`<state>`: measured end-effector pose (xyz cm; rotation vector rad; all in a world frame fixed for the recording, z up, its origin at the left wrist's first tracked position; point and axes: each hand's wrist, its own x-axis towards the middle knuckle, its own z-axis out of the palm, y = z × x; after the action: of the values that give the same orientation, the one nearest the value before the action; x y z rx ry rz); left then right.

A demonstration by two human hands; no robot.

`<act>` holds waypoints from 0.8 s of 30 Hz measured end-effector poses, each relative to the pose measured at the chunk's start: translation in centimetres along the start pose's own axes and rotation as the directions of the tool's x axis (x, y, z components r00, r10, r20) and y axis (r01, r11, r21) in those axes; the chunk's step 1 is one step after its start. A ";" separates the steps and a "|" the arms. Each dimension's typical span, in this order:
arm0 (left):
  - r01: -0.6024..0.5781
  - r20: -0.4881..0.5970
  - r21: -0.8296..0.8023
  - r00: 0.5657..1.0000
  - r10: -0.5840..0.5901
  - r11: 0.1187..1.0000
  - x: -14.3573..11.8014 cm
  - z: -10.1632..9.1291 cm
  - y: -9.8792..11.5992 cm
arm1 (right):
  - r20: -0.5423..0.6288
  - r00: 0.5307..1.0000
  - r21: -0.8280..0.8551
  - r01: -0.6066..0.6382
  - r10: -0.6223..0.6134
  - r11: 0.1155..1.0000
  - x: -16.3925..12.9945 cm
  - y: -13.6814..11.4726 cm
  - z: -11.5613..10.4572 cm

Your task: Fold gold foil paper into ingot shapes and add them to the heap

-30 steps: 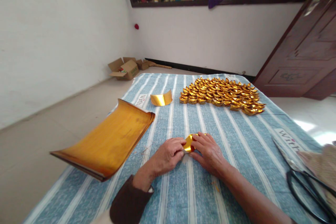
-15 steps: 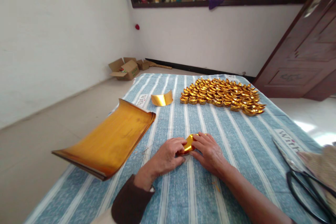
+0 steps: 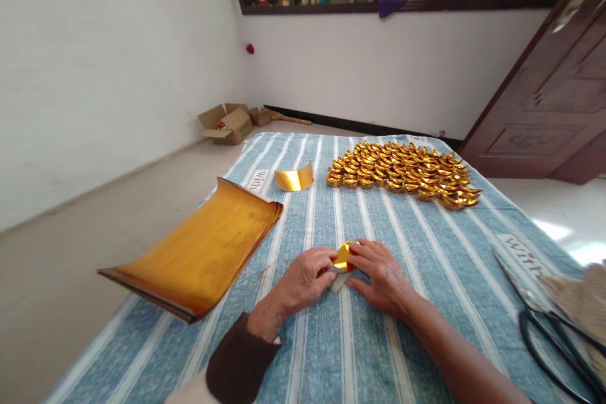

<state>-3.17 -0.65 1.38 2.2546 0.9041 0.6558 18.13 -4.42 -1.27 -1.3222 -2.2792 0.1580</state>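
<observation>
A: Both hands are meeting at the near middle of the blue-and-white striped cloth surface (image 3: 426,252). The left hand (image 3: 303,278) is curling its fingers shut on the left edge of a small, partly folded piece of shiny gold foil paper (image 3: 341,257). The right hand (image 3: 381,271) is pinching the right edge, fingers closed on it, palm down.

B: Where is the piece lying relative to the hands?

A: Directly between them, pressed down on the cloth, touching the fingertips of both. A pale flap of its reverse side is poking out toward the person, just under the left fingers. Its long axis is running roughly left to right, though most of it is hidden (only the gold upper face is showing). Neither hand is nearer; both are gripping it.

B: And around them?

A: To the left, a thick curling stack of gold foil sheets (image 3: 199,252) is overhanging the edge of the surface, well apart from the left hand. Farther off, a single curved strip of gold foil (image 3: 293,178) is standing on edge. Beyond the right hand, a dense cluster of finished folded gold paper ingots (image 3: 402,173) is spreading across the far side. Black-handled scissors (image 3: 549,328) are lying at the near right edge, beside a beige woven item I cannot identify.

B: Background?

A: An open cardboard box (image 3: 227,124) is sitting on the floor by the wall.
</observation>
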 end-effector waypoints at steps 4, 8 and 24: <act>-0.005 0.018 -0.011 1.000 0.005 1.000 0.1 -0.1 0.2 | -0.012 1.000 -0.014 0.008 -0.008 1.000 0.0 0.1 0.3; -0.002 0.056 -0.034 0.998 0.004 0.999 0.0 -0.6 0.5 | -0.011 1.000 -0.030 0.005 -0.005 1.000 0.0 0.1 0.4; -0.106 0.049 0.081 0.994 0.102 0.991 0.0 0.0 -0.1 | -0.052 0.999 -0.039 0.008 -0.010 0.999 0.0 0.1 0.7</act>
<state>-3.26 -0.61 1.25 2.3943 0.8104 0.6217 17.89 -4.26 -1.91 -1.3201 -2.2549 0.0754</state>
